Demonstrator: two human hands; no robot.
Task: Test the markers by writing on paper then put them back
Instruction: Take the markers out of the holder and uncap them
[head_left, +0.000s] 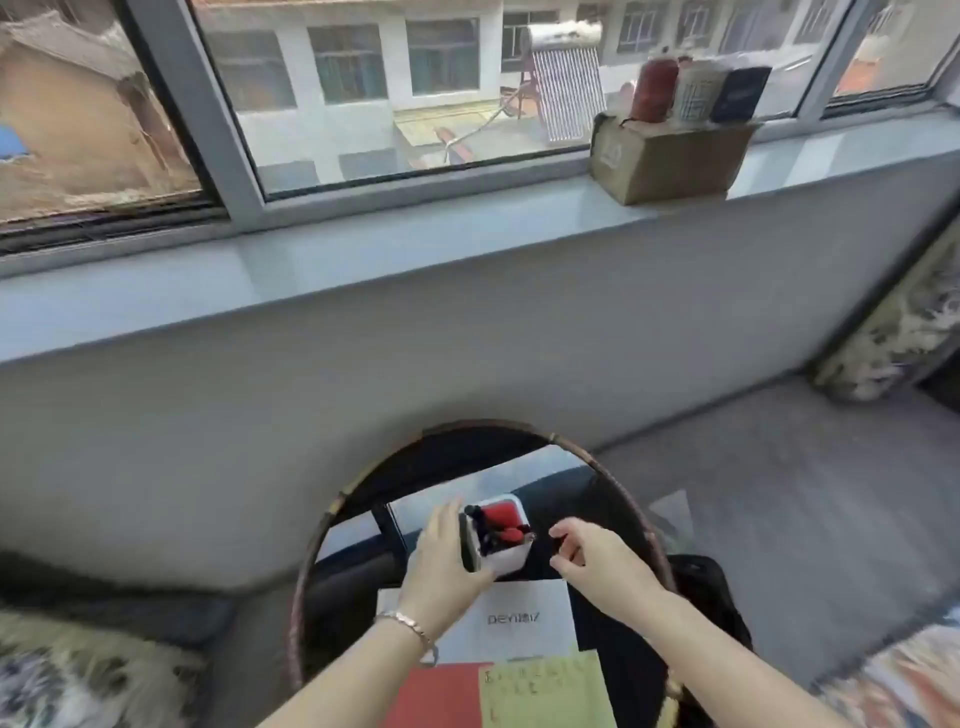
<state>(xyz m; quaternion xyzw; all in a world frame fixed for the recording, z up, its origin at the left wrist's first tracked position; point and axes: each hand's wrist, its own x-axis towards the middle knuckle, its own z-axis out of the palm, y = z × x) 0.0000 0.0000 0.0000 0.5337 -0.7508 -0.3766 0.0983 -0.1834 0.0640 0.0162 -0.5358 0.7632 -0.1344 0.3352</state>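
— How was the grip?

— My left hand (441, 553) held the side of the white marker box (511, 560). The markers (511, 533), red and black, stood inside it. My right hand (602, 561), at 3 o'clock from the box, was half curled, and I could not tell if it held something.

— And the progress?

— The yellow paper (545, 691), at 6 o'clock, already carried marks. I judged the testing partly done, but how many markers remained was unclear.

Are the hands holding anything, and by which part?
The left hand holds the white marker box by its left side. The right hand is beside the box, apart from it; whether its curled fingers pinch anything cannot be told.
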